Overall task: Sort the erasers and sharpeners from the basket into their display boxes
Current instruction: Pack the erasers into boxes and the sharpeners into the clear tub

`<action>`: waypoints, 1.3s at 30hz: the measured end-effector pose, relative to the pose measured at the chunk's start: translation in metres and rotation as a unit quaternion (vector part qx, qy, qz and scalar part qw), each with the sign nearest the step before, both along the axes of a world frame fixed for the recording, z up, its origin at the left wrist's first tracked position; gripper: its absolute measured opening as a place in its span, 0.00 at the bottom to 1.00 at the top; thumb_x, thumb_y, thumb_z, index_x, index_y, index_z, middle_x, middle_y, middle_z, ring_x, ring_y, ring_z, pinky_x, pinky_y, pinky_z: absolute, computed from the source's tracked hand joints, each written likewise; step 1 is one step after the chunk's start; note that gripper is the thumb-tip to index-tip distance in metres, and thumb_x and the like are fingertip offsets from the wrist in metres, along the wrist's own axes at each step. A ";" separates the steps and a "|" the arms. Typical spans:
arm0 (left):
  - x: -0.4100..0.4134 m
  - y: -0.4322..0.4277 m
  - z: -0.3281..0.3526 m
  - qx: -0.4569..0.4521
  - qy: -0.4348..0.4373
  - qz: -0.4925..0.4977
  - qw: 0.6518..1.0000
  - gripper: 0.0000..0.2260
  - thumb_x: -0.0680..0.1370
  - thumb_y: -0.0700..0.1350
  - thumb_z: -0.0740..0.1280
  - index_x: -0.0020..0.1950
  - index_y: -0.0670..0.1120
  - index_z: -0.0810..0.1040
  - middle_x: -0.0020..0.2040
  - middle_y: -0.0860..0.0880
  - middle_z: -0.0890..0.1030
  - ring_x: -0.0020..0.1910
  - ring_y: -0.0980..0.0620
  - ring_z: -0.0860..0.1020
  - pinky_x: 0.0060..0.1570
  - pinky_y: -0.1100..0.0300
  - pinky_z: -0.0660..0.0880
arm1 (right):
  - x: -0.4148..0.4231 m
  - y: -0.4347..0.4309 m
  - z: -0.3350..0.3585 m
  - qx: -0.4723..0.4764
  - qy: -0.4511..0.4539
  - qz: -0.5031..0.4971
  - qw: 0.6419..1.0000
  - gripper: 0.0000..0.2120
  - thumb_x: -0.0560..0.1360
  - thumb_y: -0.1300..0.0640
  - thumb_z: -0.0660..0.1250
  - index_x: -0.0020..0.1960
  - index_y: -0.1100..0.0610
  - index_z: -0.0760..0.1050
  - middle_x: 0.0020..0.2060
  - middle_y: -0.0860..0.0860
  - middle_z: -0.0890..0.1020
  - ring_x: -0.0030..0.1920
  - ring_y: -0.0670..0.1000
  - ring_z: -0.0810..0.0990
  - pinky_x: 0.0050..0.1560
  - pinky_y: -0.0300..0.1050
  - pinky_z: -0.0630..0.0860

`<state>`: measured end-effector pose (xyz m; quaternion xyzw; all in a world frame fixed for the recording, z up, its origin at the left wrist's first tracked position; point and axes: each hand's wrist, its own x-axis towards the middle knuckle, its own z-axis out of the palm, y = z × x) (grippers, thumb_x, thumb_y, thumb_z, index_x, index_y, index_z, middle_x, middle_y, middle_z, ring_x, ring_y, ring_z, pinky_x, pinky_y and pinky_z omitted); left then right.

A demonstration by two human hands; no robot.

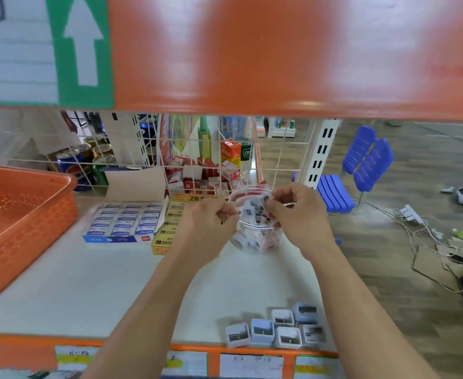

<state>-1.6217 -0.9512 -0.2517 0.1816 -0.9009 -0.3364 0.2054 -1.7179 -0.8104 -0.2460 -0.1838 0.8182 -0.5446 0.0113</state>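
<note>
Mostly, we judge the sorting well along: the orange basket [33,203] shows nothing in its visible part, and the blue eraser box [123,222] and yellow eraser box [167,231] look full. Our right hand [296,212] pinches a sharpener [265,200] over the clear jar [248,187]. Our left hand [211,220] curls at its rim, holding what we cannot tell. Six loose sharpeners [276,328] lie at the front edge of the shelf [88,283], not yet sorted.

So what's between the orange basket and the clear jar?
Head view: two eraser boxes, the blue box nearer the orange basket, the yellow box beside the clear jar.
</note>
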 end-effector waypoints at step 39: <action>0.035 0.032 -0.016 0.051 -0.296 -0.257 0.919 0.10 0.71 0.54 0.73 0.47 0.51 0.82 0.41 0.55 0.83 0.40 0.58 0.80 0.41 0.62 0.75 | 0.046 0.074 -0.021 0.309 -0.117 0.206 0.921 0.06 0.71 0.54 0.70 0.41 0.55 0.83 0.39 0.50 0.84 0.43 0.53 0.81 0.50 0.51 0.78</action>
